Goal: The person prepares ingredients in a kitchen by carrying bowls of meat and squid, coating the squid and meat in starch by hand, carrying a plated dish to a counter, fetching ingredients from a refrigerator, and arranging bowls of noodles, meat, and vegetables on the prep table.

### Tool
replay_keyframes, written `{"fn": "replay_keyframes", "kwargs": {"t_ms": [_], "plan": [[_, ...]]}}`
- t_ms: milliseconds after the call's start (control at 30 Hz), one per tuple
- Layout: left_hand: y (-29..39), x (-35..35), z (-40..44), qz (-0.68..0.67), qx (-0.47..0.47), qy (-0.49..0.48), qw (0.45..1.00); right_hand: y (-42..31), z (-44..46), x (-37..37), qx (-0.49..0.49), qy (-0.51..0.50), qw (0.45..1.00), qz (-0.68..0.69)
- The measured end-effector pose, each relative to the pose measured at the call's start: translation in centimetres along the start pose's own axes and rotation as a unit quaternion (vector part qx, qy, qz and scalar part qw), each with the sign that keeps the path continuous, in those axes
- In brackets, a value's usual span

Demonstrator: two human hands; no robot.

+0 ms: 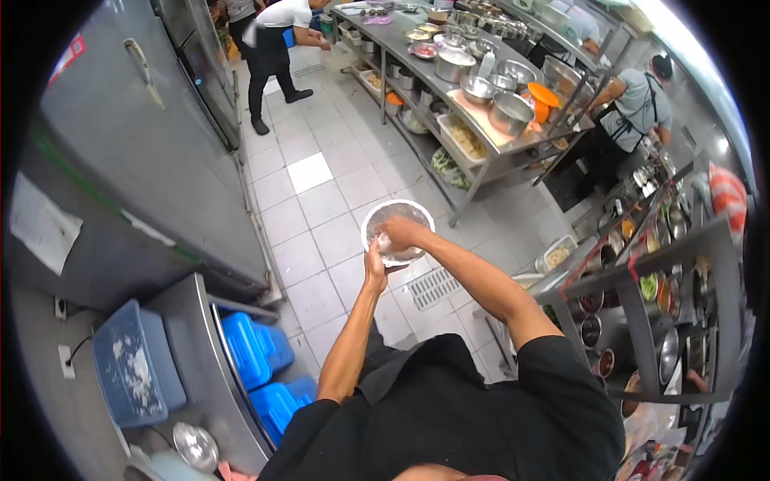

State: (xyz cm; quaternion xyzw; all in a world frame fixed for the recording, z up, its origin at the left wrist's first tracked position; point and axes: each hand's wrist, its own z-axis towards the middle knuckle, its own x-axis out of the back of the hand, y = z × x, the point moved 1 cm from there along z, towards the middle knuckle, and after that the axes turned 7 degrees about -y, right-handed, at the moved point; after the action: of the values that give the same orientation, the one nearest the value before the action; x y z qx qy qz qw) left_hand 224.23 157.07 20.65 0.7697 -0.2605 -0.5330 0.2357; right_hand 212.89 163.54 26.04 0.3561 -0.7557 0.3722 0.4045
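Head view. Bowl, white-rimmed (401, 207), one: held up in front of me, over the tiled floor (309, 236). My left hand (375, 268): clasped on the bowl's near rim. My right hand (407, 231): down inside the bowl, close to the left; whether its fingers grip anything, I cannot tell. Steel table (389, 36): steel pot (512, 116) by the near-left corner, orange container (543, 94) just beside. Counter (215, 389), to my left: blue tub (164, 365) along the wall-side edge, white residue (136, 375) within.

Commercial kitchen, steel worktable (391, 38), cooking pots (454, 70)
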Motion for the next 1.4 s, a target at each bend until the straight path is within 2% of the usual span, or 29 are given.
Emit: {"fn": "replay_keyframes", "kwargs": {"t_ms": [100, 133, 167, 200, 233, 267, 300, 400, 467, 533, 567, 600, 667, 700, 733, 800, 867, 933, 1000, 1033, 1067, 1100, 1133, 1200, 1233, 1267, 1333, 1400], "plan": [[3.6, -1.3, 6.8, 0.039, 0.016, 0.005, 0.999, 5.0, 2.5, 3.9, -0.127, 0.153, 0.98, 0.018], [4.1, -0.4, 10.0, 0.048, 0.02, -0.032, 0.998, 7.3, 4.1, 4.6, -0.176, 0.196, 0.964, 0.031], [4.0, 0.9, 14.2, 0.074, -0.024, -0.007, 0.997, 7.8, 4.3, 6.4, -0.2, 0.183, 0.962, 0.013], [5.3, 0.8, 17.0, 0.077, -0.028, -0.016, 0.997, 8.0, 4.4, 9.0, -0.222, 0.171, 0.96, -0.006], [6.8, 0.7, 19.7, 0.079, -0.031, -0.026, 0.996, 9.7, 5.5, 11.1, -0.14, 0.11, 0.984, 0.02], [9.8, -0.7, 20.4, 0.089, 0.009, -0.048, 0.995, 11.0, 6.2, 12.6, -0.057, 0.051, 0.996, 0.049], [12.3, -1.9, 20.6, 0.096, 0.025, -0.066, 0.993, 10.7, 5.6, 14.6, -0.056, 0.142, 0.988, 0.038], [14.6, -2.5, 26.0, 0.107, 0.034, -0.105, 0.988, 14.9, 10.0, 14.3, -0.106, 0.154, 0.982, 0.019], [15.2, -2.3, 30.0, 0.119, 0.022, -0.128, 0.984, 17.3, 12.3, 15.0, -0.095, 0.221, 0.965, 0.101], [14.9, -3.0, 32.7, 0.106, 0.058, -0.089, 0.989, 21.5, 16.3, 14.6, -0.071, 0.243, 0.965, 0.061], [14.6, -3.4, 32.7, 0.112, 0.064, -0.091, 0.987, 21.0, 16.6, 17.9, -0.176, 0.159, 0.971, 0.041], [15.2, -4.2, 33.8, 0.096, 0.06, -0.056, 0.992, 22.3, 18.2, 18.6, -0.18, 0.167, 0.969, 0.042], [17.2, -5.0, 38.7, 0.086, 0.063, 0.003, 0.994, 25.0, 21.3, 20.8, -0.278, 0.238, 0.931, 0.012], [18.2, -4.0, 41.3, 0.094, 0.055, 0.006, 0.994, 25.7, 22.4, 21.7, -0.282, 0.148, 0.947, 0.034], [19.4, -3.0, 44.0, 0.099, 0.045, 0.008, 0.994, 27.5, 24.1, 22.5, -0.21, 0.061, 0.973, 0.076], [22.7, -2.3, 47.1, 0.157, 0.064, -0.035, 0.985, 31.4, 26.4, 24.0, -0.071, 0.191, 0.969, 0.142], [24.7, -2.3, 50.1, 0.129, 0.053, -0.112, 0.984, 32.1, 27.5, 24.6, -0.106, 0.179, 0.973, 0.105], [24.9, -3.2, 53.6, 0.11, 0.054, -0.134, 0.983, 36.5, 31.7, 22.9, -0.106, 0.22, 0.95, 0.193], [24.2, -4.5, 56.1, 0.114, 0.125, -0.107, 0.98, 39.5, 33.3, 24.9, -0.213, 0.12, 0.935, 0.258], [23.4, -4.7, 57.9, 0.111, 0.141, -0.088, 0.98, 40.9, 33.4, 25.8, -0.23, 0.133, 0.929, 0.257], [23.1, -5.1, 59.7, 0.117, 0.149, -0.104, 0.977, 41.9, 33.6, 26.6, -0.293, 0.168, 0.916, 0.216], [23.2, -5.4, 61.7, 0.125, 0.128, -0.096, 0.979, 43.0, 34.0, 27.8, -0.353, 0.203, 0.896, 0.175], [23.7, -5.5, 63.6, 0.133, 0.109, -0.087, 0.981, 43.7, 34.2, 28.9, -0.366, 0.21, 0.889, 0.179], [25.2, -6.0, 67.8, 0.156, 0.125, -0.072, 0.977, 44.8, 34.3, 31.3, -0.308, 0.144, 0.929, 0.146], [26.0, -5.5, 70.0, 0.186, 0.15, -0.126, 0.963, 47.2, 35.1, 32.8, -0.213, 0.072, 0.962, 0.156], [26.9, -5.3, 71.9, 0.212, 0.172, -0.178, 0.945, 46.9, 34.2, 34.6, -0.211, 0.116, 0.965, 0.106], [28.1, -6.4, 74.8, 0.177, 0.192, -0.237, 0.936, 46.6, 34.3, 35.2, -0.269, 0.115, 0.947, 0.131], [30.2, -8.6, 74.7, 0.177, 0.234, -0.256, 0.921, 48.0, 35.3, 34.9, -0.298, 0.175, 0.93, 0.127]]}}
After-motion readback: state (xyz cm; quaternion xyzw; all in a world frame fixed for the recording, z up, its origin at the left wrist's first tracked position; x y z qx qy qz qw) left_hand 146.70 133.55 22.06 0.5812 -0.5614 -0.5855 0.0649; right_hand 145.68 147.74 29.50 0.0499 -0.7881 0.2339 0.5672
